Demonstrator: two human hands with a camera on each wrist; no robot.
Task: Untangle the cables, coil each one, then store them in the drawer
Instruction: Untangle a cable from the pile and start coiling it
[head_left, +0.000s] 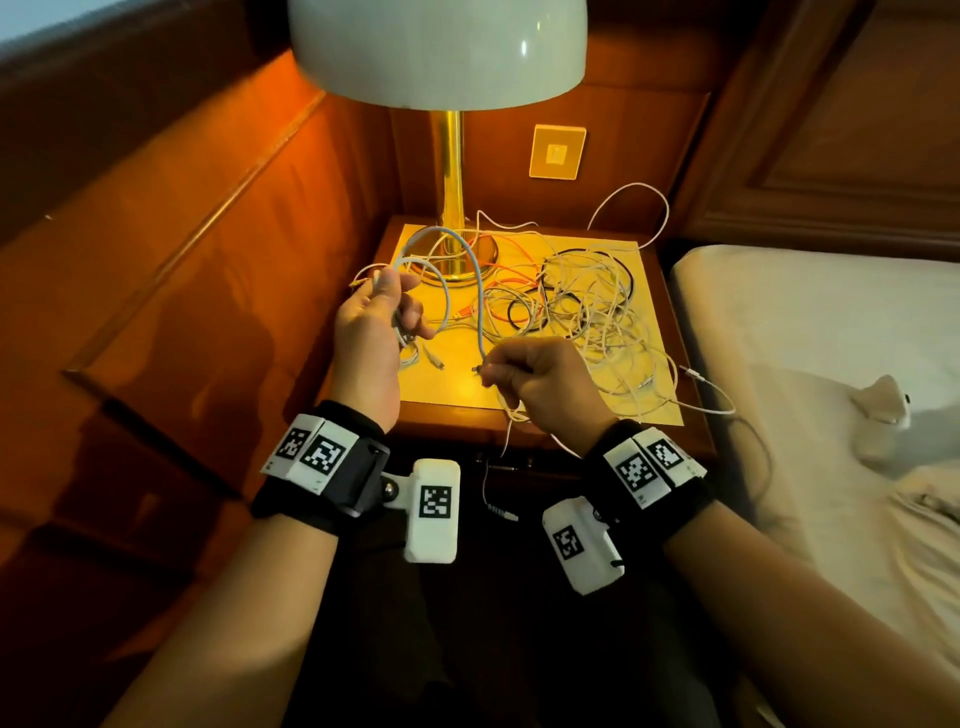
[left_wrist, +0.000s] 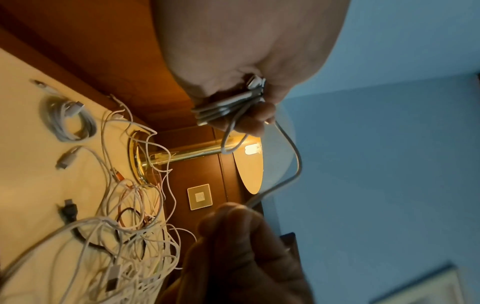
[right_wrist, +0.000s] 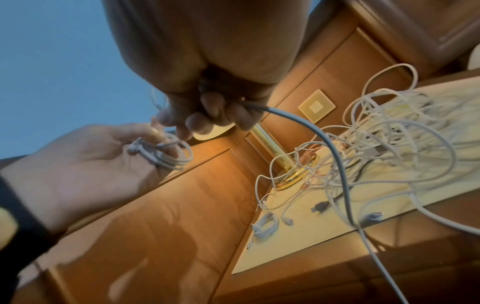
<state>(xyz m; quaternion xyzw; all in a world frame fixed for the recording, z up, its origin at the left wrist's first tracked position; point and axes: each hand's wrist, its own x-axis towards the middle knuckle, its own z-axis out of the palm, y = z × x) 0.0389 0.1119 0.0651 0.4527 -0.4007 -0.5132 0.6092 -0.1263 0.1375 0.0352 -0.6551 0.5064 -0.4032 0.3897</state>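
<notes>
Coiling underway: left hand grips half-wound grey cable, right hand fingers pinch its free end above worktop. One finished coil lying there; tangle left, nothing stored.

Your lamp is cut off at the head view's top edge. In the tangle on the tabletop, you can't trace single cables. Your right hand hides the plug it pinches.

Pale grey cable arching, partly coiled, white tangle on nightstand, perhaps knotted
</notes>
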